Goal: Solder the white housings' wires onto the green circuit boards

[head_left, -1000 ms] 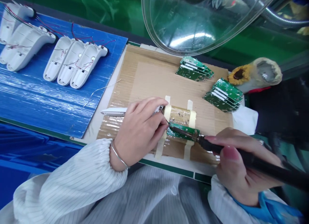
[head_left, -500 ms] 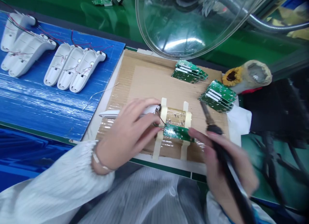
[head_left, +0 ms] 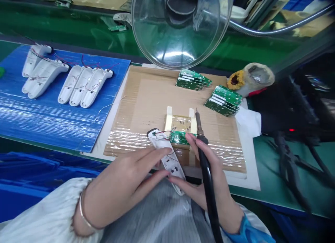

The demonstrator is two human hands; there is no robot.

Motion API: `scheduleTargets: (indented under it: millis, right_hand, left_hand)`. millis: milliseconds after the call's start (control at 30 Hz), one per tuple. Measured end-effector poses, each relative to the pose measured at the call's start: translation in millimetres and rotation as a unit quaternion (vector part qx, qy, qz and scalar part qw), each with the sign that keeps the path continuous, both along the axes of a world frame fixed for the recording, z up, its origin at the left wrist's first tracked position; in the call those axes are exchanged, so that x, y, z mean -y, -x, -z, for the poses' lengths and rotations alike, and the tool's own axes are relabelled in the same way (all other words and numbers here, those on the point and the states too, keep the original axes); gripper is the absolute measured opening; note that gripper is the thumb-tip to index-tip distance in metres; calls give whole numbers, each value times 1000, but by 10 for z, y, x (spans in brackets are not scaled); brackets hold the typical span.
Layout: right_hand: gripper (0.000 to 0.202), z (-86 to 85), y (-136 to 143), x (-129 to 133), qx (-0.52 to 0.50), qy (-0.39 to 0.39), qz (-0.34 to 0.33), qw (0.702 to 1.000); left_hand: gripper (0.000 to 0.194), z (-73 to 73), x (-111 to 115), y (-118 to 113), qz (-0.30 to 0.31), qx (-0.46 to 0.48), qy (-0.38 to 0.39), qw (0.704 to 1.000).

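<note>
My left hand (head_left: 125, 183) is closed on a white plastic housing half (head_left: 167, 154), which lies slanted, its hollow inside facing up. Thin wires run from the housing's dark top end to a green circuit board (head_left: 179, 137) on the taped pad (head_left: 181, 123). In my right hand (head_left: 213, 180) a soldering iron (head_left: 205, 159) is held, tip pointing up and away from the board. The index fingertip of that hand touches the board's right end, and its thumb reaches the lower part of the housing.
White housings (head_left: 90, 88) with wires lie on a blue sheet (head_left: 39, 114) at left. Two stacks of green boards (head_left: 192, 80) stand on the cardboard (head_left: 149, 93). A clear round shield (head_left: 180, 44) hangs above. Right are a flower-trimmed holder (head_left: 258, 77), white tissue (head_left: 248, 121) and black pliers (head_left: 288, 169).
The housing has swung from lying sideways at left to slanting toward me, its inside now showing. My right hand has moved left, and the iron stands more upright. The view has shifted too.
</note>
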State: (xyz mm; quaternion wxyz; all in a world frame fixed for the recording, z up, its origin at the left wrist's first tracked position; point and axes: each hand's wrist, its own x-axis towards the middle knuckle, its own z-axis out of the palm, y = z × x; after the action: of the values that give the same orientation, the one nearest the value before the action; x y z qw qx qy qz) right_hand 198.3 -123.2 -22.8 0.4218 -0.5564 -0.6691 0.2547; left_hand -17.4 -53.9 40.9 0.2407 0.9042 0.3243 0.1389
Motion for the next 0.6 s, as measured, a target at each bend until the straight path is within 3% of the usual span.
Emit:
scheduleTargets:
  millis: [100,200,467,600]
  right_hand:
    - [97,60,22,-27,24,-25,6,999]
    - [94,85,28,-39,18,-18,13,1000]
    - [95,114,19,-5,35,-11,16,999]
    - [95,100,9,-22,33,-17,1,999]
  left_hand:
    - [20,-20,-61,-170,-17,-12,-95,995]
    - [12,-44,-97,-304,13,-53,-145,988]
    - [22,87,-157,-388,68,-1,-87,994]
    - [25,126,-151,-385,92,12,-114,989]
